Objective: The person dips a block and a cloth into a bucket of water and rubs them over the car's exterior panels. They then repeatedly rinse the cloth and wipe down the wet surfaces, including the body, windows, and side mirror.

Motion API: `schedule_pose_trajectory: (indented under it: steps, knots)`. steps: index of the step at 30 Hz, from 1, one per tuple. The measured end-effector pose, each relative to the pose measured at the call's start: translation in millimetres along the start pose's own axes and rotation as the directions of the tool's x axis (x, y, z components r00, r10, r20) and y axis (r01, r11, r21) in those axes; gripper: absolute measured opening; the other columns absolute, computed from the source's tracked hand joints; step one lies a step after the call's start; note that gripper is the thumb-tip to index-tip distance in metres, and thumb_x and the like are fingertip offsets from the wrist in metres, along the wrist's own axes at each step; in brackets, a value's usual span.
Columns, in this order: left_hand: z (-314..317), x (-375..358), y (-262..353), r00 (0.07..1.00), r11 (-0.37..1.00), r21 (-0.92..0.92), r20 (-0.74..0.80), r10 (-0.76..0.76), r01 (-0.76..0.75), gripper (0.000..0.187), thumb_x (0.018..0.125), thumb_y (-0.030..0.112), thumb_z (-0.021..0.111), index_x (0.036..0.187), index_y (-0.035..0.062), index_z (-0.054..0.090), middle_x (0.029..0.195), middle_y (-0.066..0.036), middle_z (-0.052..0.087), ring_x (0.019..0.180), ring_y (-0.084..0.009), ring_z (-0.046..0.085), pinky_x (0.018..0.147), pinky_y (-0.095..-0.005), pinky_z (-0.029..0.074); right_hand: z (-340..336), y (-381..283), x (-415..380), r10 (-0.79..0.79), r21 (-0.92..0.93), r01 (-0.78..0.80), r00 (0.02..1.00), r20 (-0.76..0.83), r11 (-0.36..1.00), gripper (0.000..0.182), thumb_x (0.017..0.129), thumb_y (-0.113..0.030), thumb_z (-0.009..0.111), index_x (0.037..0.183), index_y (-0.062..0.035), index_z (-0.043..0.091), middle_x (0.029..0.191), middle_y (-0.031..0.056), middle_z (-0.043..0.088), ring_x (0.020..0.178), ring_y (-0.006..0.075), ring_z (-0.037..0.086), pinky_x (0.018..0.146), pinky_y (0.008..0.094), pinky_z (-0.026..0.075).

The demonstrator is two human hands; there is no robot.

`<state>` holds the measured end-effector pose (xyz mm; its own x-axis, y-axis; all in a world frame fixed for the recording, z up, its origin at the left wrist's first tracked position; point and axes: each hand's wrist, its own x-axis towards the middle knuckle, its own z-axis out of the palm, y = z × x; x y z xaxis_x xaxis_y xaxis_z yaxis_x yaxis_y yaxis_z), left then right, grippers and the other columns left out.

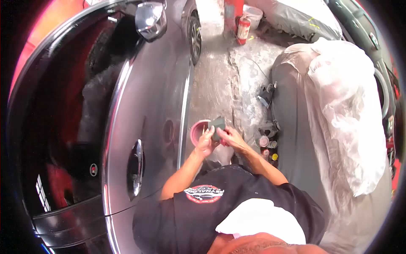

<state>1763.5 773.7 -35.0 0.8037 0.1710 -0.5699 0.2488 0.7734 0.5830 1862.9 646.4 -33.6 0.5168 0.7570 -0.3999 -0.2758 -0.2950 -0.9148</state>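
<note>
Both of my hands are together in front of my chest, at a dark green-grey sheet. My left hand has its fingers closed on the sheet's left edge. On the other side my right hand pinches the same sheet near its lower right. Just behind and below the hands is a pink bucket, partly hidden by them. Part of the sheet is covered by my fingers.
A dark car door with a chrome handle stands at the left. Another car, partly covered in plastic, is at the right. Bottles and cans sit on the floor. Farther off is a red fire extinguisher.
</note>
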Motion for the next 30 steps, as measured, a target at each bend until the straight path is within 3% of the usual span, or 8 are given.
schedule_pose_trajectory:
  steps: [1,4,11,17,21,24,27,30]
  knots:
    - [-27,34,-14,0.994,0.997,-0.079,0.113,-0.005,0.014,0.034,0.099,0.031,0.057,0.131,0.0307,0.046,0.135,0.0,0.05,0.12,-0.0254,0.053,0.094,-0.0582,0.048,-3,-3,10,0.014,0.006,-0.013,0.997,-0.073,1.0,0.048,0.095,-0.049,0.055,0.096,-0.0027,0.067,0.079,0.0022,0.062,0.064,0.0102,0.056,0.057,0.0279,0.045]
    - [-33,69,-21,0.989,0.993,-0.113,0.145,-0.023,0.04,0.04,0.099,0.028,0.057,0.135,0.016,0.044,0.132,-0.002,0.053,0.119,-0.0257,0.056,0.101,-0.0487,0.047,-29,22,60,0.111,0.081,-0.095,0.971,-0.212,0.992,0.04,0.097,-0.041,0.051,0.092,-0.0037,0.067,0.079,0.0058,0.065,0.061,0.0154,0.058,0.056,0.0321,0.047]
    - [-31,144,-41,0.978,0.98,0.092,-0.127,-0.165,0.177,0.056,0.097,0.032,0.06,0.143,0.0083,0.039,0.136,-0.01,0.052,0.121,-0.0254,0.055,0.101,-0.0448,0.048,-90,95,158,0.376,0.405,-0.461,0.885,0.274,0.789,0.038,0.1,-0.04,0.047,0.116,-0.0083,0.059,0.098,0.004,0.063,0.088,0.019,0.06,0.069,0.0348,0.051]
    - [-104,235,-138,0.955,0.913,-0.353,-0.131,-0.266,0.205,0.048,0.097,0.043,0.058,0.125,0.0043,0.055,0.113,-0.006,0.064,0.103,-0.0135,0.061,0.086,-0.0336,0.05,-141,162,252,0.623,0.456,-0.684,0.721,0.303,0.57,0.033,0.105,-0.037,0.041,0.113,-0.0108,0.059,0.103,0.0054,0.064,0.092,0.0139,0.059,0.071,0.0325,0.051]
    - [-168,276,-172,0.909,0.981,-0.018,-0.374,-0.185,0.192,0.031,0.093,0.021,0.063,0.118,0.0045,0.06,0.106,-0.006,0.066,0.089,-0.0135,0.064,0.079,-0.0276,0.048,-146,250,303,0.699,0.414,-0.684,0.701,0.143,0.601,0.036,0.105,-0.038,0.039,0.119,-0.009,0.055,0.108,0.0047,0.063,0.095,0.0186,0.062,0.082,0.0383,0.053]
    - [-219,289,-178,0.818,0.959,-0.283,-0.545,-0.184,0.028,0.009,0.083,0.001,0.062,0.087,0.0088,0.06,0.083,-0.004,0.062,0.08,-0.019,0.065,0.075,-0.0339,0.055,-140,313,318,0.823,0.152,-0.812,0.568,-0.008,0.563,0.039,0.104,-0.041,0.04,0.123,-0.0088,0.053,0.109,0.0043,0.063,0.097,0.0183,0.061,0.084,0.0397,0.052]
    - [-297,302,-211,0.708,0.937,-0.35,-0.664,-0.24,-0.01,0.015,0.083,0.004,0.06,0.097,0.0113,0.057,0.09,-0.004,0.061,0.08,-0.0211,0.064,0.077,-0.0393,0.056,-143,414,295,0.716,-0.018,-0.716,0.698,-0.008,0.698,0.041,0.104,-0.042,0.041,0.126,-0.0085,0.052,0.109,0.0031,0.062,0.097,0.0173,0.06,0.083,0.0424,0.051]
    - [-369,320,-262,0.562,0.933,-0.355,-0.762,-0.323,0.055,0.02,0.086,0.008,0.058,0.106,0.0114,0.059,0.101,-0.007,0.061,0.09,-0.0202,0.064,0.084,-0.0442,0.055,-130,383,281,0.86,0.122,-0.857,0.508,0.048,0.5,0.045,0.104,-0.042,0.042,0.12,-0.0035,0.058,0.112,0.0128,0.063,0.105,0.0194,0.059,0.086,0.0401,0.054]
